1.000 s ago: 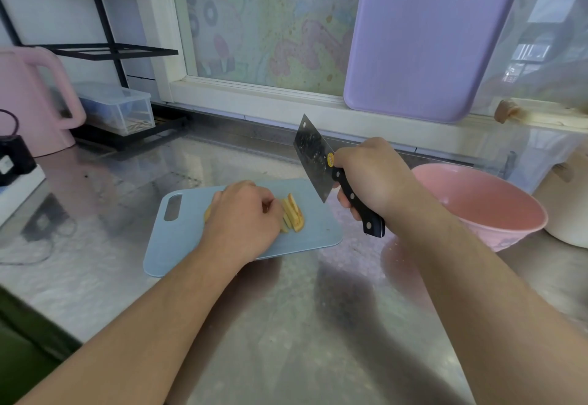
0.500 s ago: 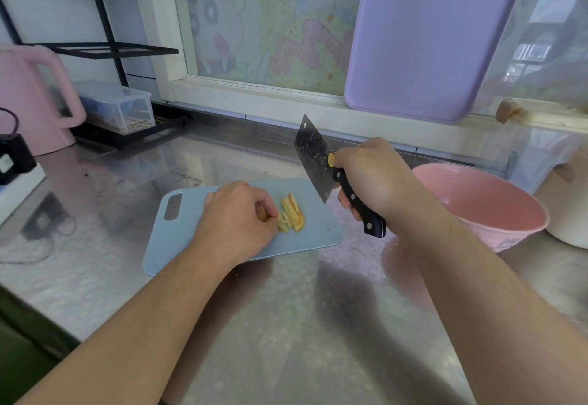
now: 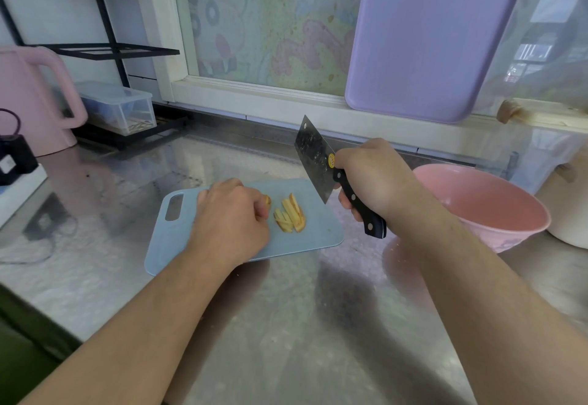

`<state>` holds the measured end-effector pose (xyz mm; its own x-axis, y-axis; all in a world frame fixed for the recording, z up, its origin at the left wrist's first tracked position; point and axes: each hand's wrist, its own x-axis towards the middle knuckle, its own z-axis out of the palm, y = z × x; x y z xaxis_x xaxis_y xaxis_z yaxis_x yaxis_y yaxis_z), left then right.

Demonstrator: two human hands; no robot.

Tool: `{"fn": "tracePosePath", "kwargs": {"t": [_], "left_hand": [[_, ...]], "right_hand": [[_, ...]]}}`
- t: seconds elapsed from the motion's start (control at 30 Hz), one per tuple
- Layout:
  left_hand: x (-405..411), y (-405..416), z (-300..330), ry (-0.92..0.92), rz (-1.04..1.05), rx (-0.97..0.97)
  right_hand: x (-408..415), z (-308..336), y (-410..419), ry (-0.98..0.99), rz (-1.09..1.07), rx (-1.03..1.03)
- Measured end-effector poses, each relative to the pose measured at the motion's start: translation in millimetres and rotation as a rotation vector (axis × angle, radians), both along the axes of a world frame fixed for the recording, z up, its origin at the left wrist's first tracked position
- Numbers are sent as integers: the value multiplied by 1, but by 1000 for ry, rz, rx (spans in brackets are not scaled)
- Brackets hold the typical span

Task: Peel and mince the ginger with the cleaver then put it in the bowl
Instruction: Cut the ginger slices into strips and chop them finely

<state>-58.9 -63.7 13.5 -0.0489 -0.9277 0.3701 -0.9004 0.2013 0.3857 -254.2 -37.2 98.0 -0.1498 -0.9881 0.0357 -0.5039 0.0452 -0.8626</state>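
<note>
Several yellow ginger strips (image 3: 291, 213) lie side by side on the light blue cutting board (image 3: 321, 229). Just left of them, my left hand (image 3: 229, 213) rests on the board with its fingers curled, pinching a small ginger piece (image 3: 268, 200) at the fingertips. To the right, my right hand (image 3: 375, 175) grips the black handle of the cleaver (image 3: 313, 156). Its blade is raised and tilted above the board's right edge, clear of the ginger. The pink bowl (image 3: 496, 213) stands on the steel counter to the right of the board.
A pink kettle (image 3: 31, 102) and a black plug (image 3: 16, 159) sit at far left. A clear lidded box (image 3: 121, 108) rests under a black rack. A purple board (image 3: 429, 38) leans on the window. A white pot (image 3: 569, 213) stands behind the bowl.
My left hand has drawn back to the left off the ginger strips, uncovering them and taking one small piece along. The cleaver and right hand have stayed put.
</note>
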Motion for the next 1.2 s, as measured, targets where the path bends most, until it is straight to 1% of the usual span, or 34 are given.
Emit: {"fn": "tracePosePath", "kwargs": {"t": [0.07, 0.17, 0.43, 0.53, 0.67, 0.83, 0.9, 0.97, 1.2], "left_hand": [[-3, 1, -1, 6, -25, -18], [-8, 5, 0, 56, -79, 7], [-11, 6, -1, 20, -56, 19], [-17, 8, 0, -52, -23, 14], [-30, 14, 1, -232, -12, -11], [-46, 15, -2, -297, 6, 69], [-51, 12, -3, -286, -2, 78], [-52, 10, -3, -251, -2, 64], [-37, 6, -5, -89, -91, 127]], "right_hand": [[0, 0, 0, 1, 0, 2], [-1, 0, 0, -1, -3, 2], [-2, -2, -1, 12, 0, 1], [-3, -5, -4, 50, -11, 8], [-4, -11, -6, 126, -5, 42], [-5, -16, -5, 221, 45, 73], [-8, -18, -6, 191, 8, 75], [-10, -20, -7, 200, -9, 71], [-16, -28, -10, 363, 35, 65]]}}
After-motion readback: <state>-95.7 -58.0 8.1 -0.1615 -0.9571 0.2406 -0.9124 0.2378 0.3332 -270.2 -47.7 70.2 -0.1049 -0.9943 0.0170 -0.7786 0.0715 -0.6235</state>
